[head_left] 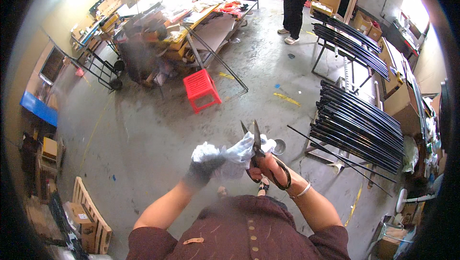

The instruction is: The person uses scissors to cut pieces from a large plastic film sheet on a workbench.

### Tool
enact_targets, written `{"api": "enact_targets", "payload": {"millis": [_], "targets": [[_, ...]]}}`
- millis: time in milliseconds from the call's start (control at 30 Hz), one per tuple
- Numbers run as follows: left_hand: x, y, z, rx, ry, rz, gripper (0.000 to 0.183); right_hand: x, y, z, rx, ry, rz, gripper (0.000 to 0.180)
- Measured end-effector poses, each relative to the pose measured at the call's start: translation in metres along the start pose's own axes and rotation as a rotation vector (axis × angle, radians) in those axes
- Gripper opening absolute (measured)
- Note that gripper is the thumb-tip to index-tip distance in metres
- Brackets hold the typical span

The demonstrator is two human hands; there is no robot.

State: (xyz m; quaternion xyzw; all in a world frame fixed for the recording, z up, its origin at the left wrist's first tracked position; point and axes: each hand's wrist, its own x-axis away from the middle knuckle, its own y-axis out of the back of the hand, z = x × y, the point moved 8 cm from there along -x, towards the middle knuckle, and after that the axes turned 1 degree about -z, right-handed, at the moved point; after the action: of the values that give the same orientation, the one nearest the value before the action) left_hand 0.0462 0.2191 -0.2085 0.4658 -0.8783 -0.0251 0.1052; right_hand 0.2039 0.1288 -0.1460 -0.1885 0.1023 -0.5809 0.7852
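Note:
My left hand (204,171), in a dark glove, grips the left part of a crumpled white cloth (237,150). My right hand (266,165) holds a pair of large dark-handled scissors (256,141) at the right side of that cloth. The blades point away from me and stand apart, with cloth bunched beside them. A pale bangle is on my right wrist. Both hands are in front of my chest, above the floor.
A red plastic stool (202,89) stands ahead, beside a long cluttered table (205,19). Racks of black rods (355,127) are on the right, some rods jutting out. A person (295,5) stands at the far end. A wooden pallet (91,213) and cardboard box (82,220) lie at lower left.

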Motion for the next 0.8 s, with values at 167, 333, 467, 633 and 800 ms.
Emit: {"api": "enact_targets", "payload": {"millis": [167, 333, 467, 633, 800], "targets": [[-0.002, -0.046, -0.12, -0.407, -0.626, -0.03, 0.045, -0.028, -0.002, -0.011, -0.148, 0.013, -0.1, 0.058], [0.002, -0.048, -0.11, -0.753, -0.432, 0.148, 0.048, -0.025, 0.001, -0.006, -0.027, -0.057, -0.029, 0.058], [0.004, -0.033, -0.123, -0.575, -0.669, 0.203, 0.047, -0.016, -0.004, 0.005, 0.26, -0.036, 0.06, 0.066], [0.001, -0.014, -0.114, -0.701, -0.574, 0.44, 0.036, -0.007, -0.021, 0.011, 0.312, -0.201, 0.181, 0.07], [-0.001, -0.023, -0.104, -0.177, -0.408, 0.642, 0.036, 0.0, -0.036, 0.029, 0.312, -0.141, 0.244, 0.042]]}}
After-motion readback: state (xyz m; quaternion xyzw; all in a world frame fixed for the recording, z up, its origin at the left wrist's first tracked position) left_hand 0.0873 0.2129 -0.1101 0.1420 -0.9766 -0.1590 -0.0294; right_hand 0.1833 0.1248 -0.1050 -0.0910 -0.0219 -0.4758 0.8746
